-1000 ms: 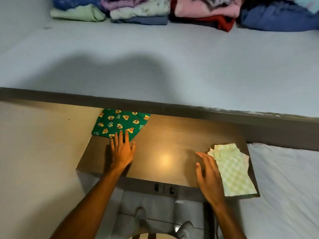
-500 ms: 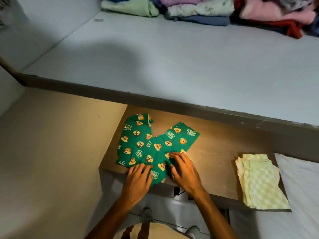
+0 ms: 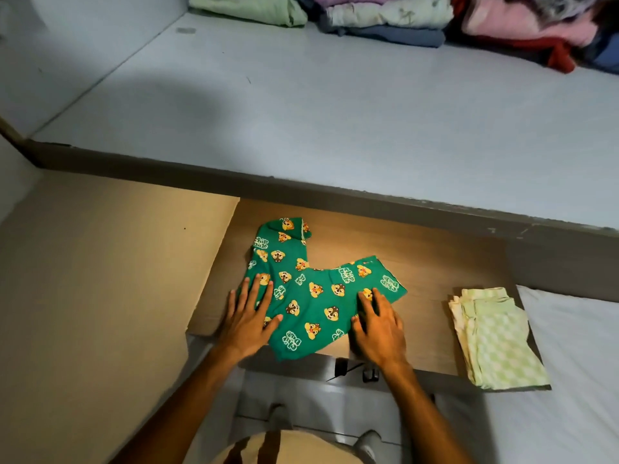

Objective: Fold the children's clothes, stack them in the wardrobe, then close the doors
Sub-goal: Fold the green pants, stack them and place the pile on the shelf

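A green child's garment [image 3: 311, 289] printed with cartoon chipmunk faces lies spread on a small wooden tabletop [image 3: 435, 276]. Its near edge hangs slightly over the table's front. My left hand [image 3: 249, 318] lies flat with fingers spread on the garment's left edge. My right hand [image 3: 376, 324] presses flat on its right lower part. A folded pale green checked garment [image 3: 495, 339] rests at the table's right end.
A white shelf surface [image 3: 335, 112] stretches beyond the table, with a row of folded clothes [image 3: 385, 18] at its far edge. A beige panel [image 3: 93, 279] stands to the left. A white bedsheet [image 3: 576, 380] lies to the right.
The green garment came from the table's back left toward the front and was spread out. My hands, close together on its near edge half a second ago, have slid apart to its sides.
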